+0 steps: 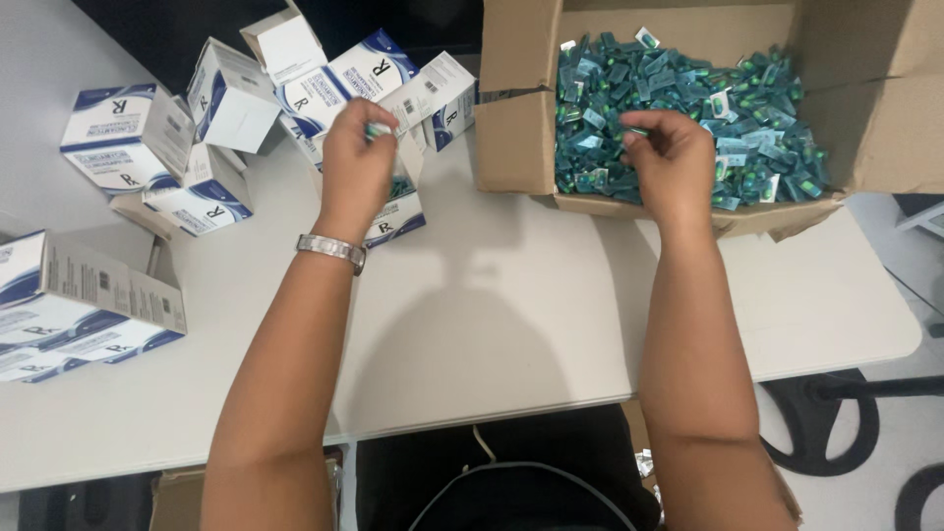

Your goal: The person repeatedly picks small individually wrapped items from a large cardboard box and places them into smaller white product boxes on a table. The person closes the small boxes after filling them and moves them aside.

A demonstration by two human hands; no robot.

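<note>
Teal sachet [377, 129] pinched in left hand [356, 162] fingers | right hand [672, 157] fingers pinch another sachet [637, 131]

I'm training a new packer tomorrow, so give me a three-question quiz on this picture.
1. True or false: the cardboard box holds loose teal sachets.
2. Which wrist wears the metal watch: A left, B right?
3. What is the left hand above?

Key
1. True.
2. A.
3. An open white-and-blue carton on the white table. The right hand is over the sachets.
</note>
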